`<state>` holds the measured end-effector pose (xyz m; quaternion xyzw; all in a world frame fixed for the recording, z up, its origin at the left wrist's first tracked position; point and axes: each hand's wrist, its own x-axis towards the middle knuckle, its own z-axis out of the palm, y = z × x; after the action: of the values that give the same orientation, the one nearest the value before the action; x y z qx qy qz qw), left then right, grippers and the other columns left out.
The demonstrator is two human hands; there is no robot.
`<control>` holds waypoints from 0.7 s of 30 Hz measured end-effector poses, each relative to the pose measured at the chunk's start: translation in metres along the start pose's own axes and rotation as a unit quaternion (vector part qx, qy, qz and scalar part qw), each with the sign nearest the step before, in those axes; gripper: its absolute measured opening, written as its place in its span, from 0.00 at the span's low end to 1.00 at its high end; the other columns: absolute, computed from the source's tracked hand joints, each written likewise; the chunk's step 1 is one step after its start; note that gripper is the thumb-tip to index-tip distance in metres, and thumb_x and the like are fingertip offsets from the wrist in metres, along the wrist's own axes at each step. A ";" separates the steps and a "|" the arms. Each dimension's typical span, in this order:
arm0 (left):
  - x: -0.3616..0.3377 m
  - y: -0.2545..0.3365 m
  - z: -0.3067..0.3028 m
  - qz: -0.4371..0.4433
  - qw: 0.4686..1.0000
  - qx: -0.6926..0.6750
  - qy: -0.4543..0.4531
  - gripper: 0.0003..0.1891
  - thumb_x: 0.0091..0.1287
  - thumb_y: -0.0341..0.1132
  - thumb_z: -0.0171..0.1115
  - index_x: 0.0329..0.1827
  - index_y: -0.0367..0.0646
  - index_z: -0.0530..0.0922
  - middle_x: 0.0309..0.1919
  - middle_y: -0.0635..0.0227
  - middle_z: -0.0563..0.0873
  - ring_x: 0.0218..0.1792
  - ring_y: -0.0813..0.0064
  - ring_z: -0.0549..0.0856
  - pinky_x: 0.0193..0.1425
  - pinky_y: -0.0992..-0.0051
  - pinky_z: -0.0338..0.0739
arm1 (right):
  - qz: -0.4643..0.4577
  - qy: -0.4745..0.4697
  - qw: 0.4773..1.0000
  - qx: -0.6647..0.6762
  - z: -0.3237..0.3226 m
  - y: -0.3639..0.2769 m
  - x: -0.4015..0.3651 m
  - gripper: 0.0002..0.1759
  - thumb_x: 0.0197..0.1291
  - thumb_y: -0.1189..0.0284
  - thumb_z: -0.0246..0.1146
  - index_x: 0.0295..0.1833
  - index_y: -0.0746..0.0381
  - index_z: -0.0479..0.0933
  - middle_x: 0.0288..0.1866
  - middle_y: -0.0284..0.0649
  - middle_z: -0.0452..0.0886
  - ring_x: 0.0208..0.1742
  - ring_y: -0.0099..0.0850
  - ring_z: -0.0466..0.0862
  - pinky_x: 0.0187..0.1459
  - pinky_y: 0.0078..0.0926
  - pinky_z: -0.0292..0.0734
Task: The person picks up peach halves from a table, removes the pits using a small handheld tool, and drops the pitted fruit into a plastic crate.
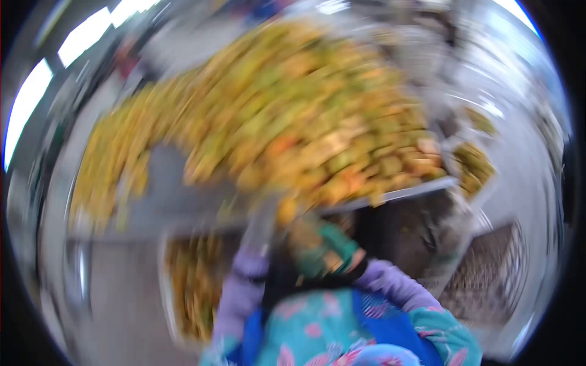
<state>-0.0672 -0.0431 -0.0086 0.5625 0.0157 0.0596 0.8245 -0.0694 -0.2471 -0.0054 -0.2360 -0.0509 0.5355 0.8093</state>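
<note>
Motion smears the whole view. My left hand [264,221], in what looks like a pale grey covering, reaches to the front edge of a large heap of yellow, green and orange produce [274,104]. An orange piece [286,210] lies close beside its fingers; whether they touch it is unclear. Lower and to the right is my right hand [354,257], in front of my body, against something green [336,241]. I cannot make out whether the green is a glove or a held thing. The fingers of both hands are too blurred to read.
A grey table [183,204] carries the heap. Below its front edge, at the left, stands a pale-rimmed crate [166,287] of yellow-brown pieces. A brown lattice basket [488,274] sits at the lower right. Another container's yellow-green contents [472,168] show at the right.
</note>
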 end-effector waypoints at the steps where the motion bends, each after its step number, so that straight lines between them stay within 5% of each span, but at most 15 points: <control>1: -0.014 0.006 -0.017 0.026 0.995 0.088 0.038 0.15 0.68 0.32 0.55 0.56 0.39 0.78 0.53 0.58 0.82 0.51 0.67 0.82 0.56 0.69 0.77 | 0.002 0.027 0.999 0.046 -0.007 0.003 0.003 0.22 0.73 0.58 0.49 0.65 0.57 0.69 0.60 0.40 0.74 0.57 0.32 0.75 0.59 0.34 0.70; 2: -0.048 0.022 -0.035 0.019 0.977 0.194 0.088 0.15 0.65 0.32 0.59 0.54 0.40 0.80 0.49 0.60 0.84 0.48 0.70 0.83 0.53 0.71 0.78 | 0.002 0.054 0.994 0.092 -0.014 0.004 0.005 0.20 0.73 0.56 0.49 0.59 0.56 0.73 0.51 0.39 0.79 0.48 0.30 0.79 0.52 0.31 0.76; 3: -0.080 0.039 -0.051 0.003 0.946 0.296 0.136 0.15 0.63 0.32 0.62 0.52 0.42 0.81 0.45 0.62 0.86 0.44 0.74 0.84 0.51 0.73 0.78 | 0.129 -0.131 0.971 0.152 -0.015 0.002 0.030 0.17 0.73 0.52 0.47 0.43 0.53 0.72 0.26 0.27 0.72 0.24 0.21 0.71 0.27 0.20 0.71; 4: -0.108 0.032 -0.078 -0.032 0.942 0.268 0.199 0.15 0.61 0.33 0.64 0.51 0.42 0.82 0.42 0.64 0.86 0.43 0.75 0.84 0.50 0.73 0.78 | 0.161 -0.039 0.977 0.135 -0.017 0.005 0.038 0.21 0.74 0.49 0.44 0.34 0.51 0.66 0.17 0.22 0.59 0.15 0.18 0.59 0.17 0.18 0.57; 8: -0.250 0.017 -0.176 -0.058 0.750 0.436 0.493 0.14 0.58 0.37 0.67 0.47 0.44 0.84 0.36 0.66 0.87 0.37 0.76 0.84 0.44 0.75 0.79 | 0.187 0.012 0.981 0.052 -0.024 0.021 0.045 0.22 0.76 0.51 0.40 0.42 0.55 0.71 0.18 0.23 0.62 0.14 0.18 0.62 0.16 0.20 0.56; 10: -0.318 -0.003 -0.248 -0.201 0.616 0.496 0.578 0.12 0.58 0.38 0.60 0.40 0.40 0.80 0.35 0.51 0.86 0.38 0.53 0.85 0.41 0.62 0.79 | 0.198 0.034 0.980 0.007 -0.014 0.023 0.055 0.21 0.76 0.51 0.41 0.42 0.54 0.71 0.18 0.23 0.61 0.14 0.18 0.62 0.16 0.20 0.56; 11: -0.341 -0.009 -0.268 -0.201 0.468 0.577 0.638 0.14 0.60 0.40 0.57 0.38 0.37 0.79 0.34 0.46 0.84 0.36 0.48 0.84 0.38 0.55 0.76 | 0.197 0.047 0.979 -0.013 -0.010 0.024 0.059 0.21 0.75 0.51 0.42 0.41 0.54 0.71 0.18 0.23 0.61 0.14 0.17 0.62 0.17 0.20 0.56; 13: -0.382 -0.019 -0.276 -0.339 0.470 0.559 0.593 0.24 0.66 0.47 0.50 0.56 0.37 0.77 0.50 0.39 0.81 0.51 0.44 0.81 0.54 0.55 0.74 | 0.206 0.069 0.976 -0.019 0.000 0.031 0.066 0.21 0.74 0.49 0.45 0.40 0.54 0.71 0.17 0.24 0.61 0.14 0.19 0.62 0.17 0.21 0.57; 14: -0.415 -0.090 -0.315 -0.308 0.364 0.703 0.527 0.22 0.64 0.43 0.54 0.53 0.34 0.76 0.51 0.44 0.81 0.53 0.49 0.80 0.56 0.56 0.73 | 0.179 0.088 0.980 -0.019 0.007 0.030 0.066 0.21 0.73 0.47 0.46 0.40 0.53 0.70 0.17 0.24 0.61 0.14 0.19 0.62 0.16 0.21 0.58; 15: -0.458 -0.151 -0.349 -0.260 0.362 0.765 0.465 0.30 0.65 0.49 0.54 0.65 0.36 0.69 0.58 0.44 0.76 0.60 0.50 0.75 0.65 0.56 0.66 | 0.167 0.133 0.975 -0.062 0.010 0.031 0.066 0.22 0.71 0.46 0.49 0.39 0.53 0.70 0.17 0.26 0.62 0.14 0.20 0.63 0.17 0.22 0.59; 16: -0.398 -0.075 -0.289 -0.288 0.527 0.619 0.506 0.38 0.63 0.57 0.57 0.71 0.41 0.64 0.62 0.45 0.74 0.63 0.49 0.74 0.68 0.56 0.65 | 0.155 0.174 0.967 -0.100 0.012 0.032 0.075 0.22 0.69 0.45 0.51 0.38 0.54 0.70 0.17 0.27 0.63 0.14 0.21 0.63 0.17 0.23 0.60; 17: -0.435 -0.134 -0.348 -0.401 0.351 0.706 0.467 0.43 0.60 0.64 0.56 0.74 0.47 0.61 0.67 0.49 0.71 0.68 0.55 0.71 0.70 0.60 0.64 | 0.097 0.202 0.954 -0.200 0.015 0.028 0.078 0.23 0.68 0.44 0.52 0.38 0.54 0.70 0.17 0.28 0.64 0.14 0.22 0.64 0.17 0.23 0.61; 18: -0.407 -0.082 -0.331 -0.494 0.450 0.608 0.428 0.45 0.58 0.68 0.55 0.73 0.47 0.64 0.67 0.52 0.73 0.68 0.57 0.72 0.69 0.62 0.67 | 0.058 0.230 0.925 -0.297 0.019 0.024 0.077 0.24 0.67 0.43 0.54 0.38 0.54 0.70 0.18 0.29 0.65 0.14 0.23 0.65 0.17 0.24 0.61; 19: -0.356 -0.024 -0.312 -0.627 0.442 0.560 0.313 0.39 0.62 0.67 0.51 0.65 0.45 0.73 0.61 0.48 0.78 0.63 0.52 0.77 0.63 0.59 0.72 | 0.066 0.242 0.950 -0.189 0.024 0.017 0.079 0.23 0.67 0.43 0.54 0.38 0.54 0.70 0.18 0.29 0.66 0.15 0.23 0.65 0.18 0.24 0.62; 21: -0.291 0.024 -0.316 -0.482 0.473 0.636 0.374 0.32 0.64 0.62 0.51 0.55 0.41 0.79 0.53 0.45 0.81 0.54 0.47 0.81 0.54 0.55 0.76 | 0.101 0.214 0.960 -0.149 0.026 0.004 0.077 0.24 0.66 0.43 0.55 0.38 0.54 0.70 0.19 0.29 0.66 0.15 0.23 0.65 0.18 0.23 0.62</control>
<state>-0.3871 0.2244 -0.1144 0.7601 0.6251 -0.1686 0.0550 -0.0496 -0.1686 0.0031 -0.4669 0.0680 0.5383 0.6983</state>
